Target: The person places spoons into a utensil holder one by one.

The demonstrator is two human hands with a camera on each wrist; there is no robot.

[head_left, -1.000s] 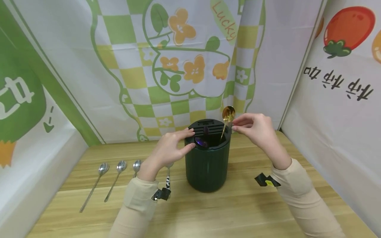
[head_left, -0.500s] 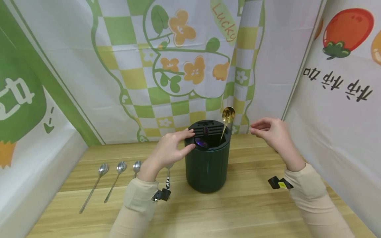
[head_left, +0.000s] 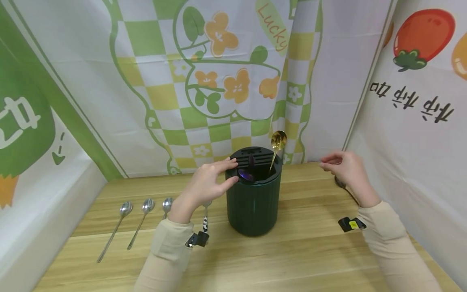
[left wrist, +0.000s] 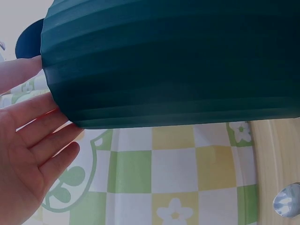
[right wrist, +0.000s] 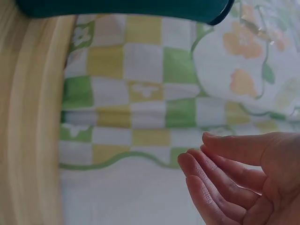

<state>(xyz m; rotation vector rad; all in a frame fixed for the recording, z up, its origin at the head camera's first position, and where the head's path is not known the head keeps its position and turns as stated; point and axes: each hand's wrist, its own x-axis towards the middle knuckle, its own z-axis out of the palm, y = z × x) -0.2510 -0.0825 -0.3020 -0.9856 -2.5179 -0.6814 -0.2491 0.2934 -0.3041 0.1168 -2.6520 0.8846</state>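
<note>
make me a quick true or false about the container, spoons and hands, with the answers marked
1. The gold spoon leans in the container, bowl end up. True.
2. The right hand is gripping the gold spoon. False: it is apart from the spoon and holds nothing.
3. The left hand is touching the container. True.
4. The container is bright red. False: it is dark green.
5. The leftmost silver spoon on the table stands upright. False: it lies flat.
6. The container stands on the table. True.
</note>
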